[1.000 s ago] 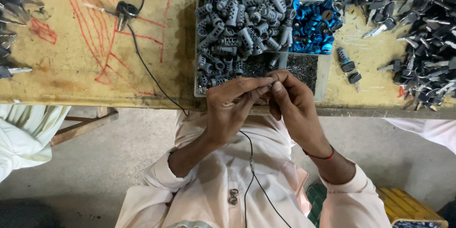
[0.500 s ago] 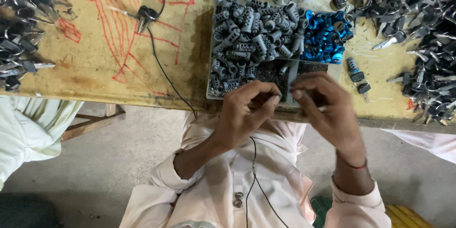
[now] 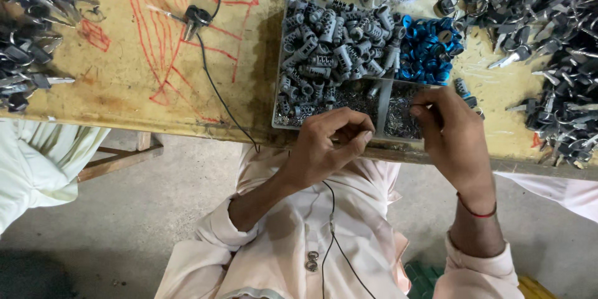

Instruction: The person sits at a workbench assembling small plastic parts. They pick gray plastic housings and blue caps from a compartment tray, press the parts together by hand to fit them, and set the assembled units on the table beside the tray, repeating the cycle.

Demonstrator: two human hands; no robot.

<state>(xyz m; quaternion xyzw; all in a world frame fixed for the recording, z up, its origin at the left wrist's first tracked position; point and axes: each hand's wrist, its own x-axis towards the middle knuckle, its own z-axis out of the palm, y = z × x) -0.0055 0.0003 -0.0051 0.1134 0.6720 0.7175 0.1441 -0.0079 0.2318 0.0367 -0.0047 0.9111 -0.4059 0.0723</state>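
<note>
Left hand [image 3: 330, 146] pinched on something tiny (can't tell what), right hand [image 3: 451, 134] fingers curled over the parts tray [image 3: 381, 96]; key piles [image 3: 548, 37] crowd the right edge.

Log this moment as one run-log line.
left hand: pinched shut, contents hidden | right hand: fingertips over tray compartment of small metal bits

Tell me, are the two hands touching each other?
Apart. The head view shows the left hand and the right hand with the tray's edge plainly visible between them.
</note>
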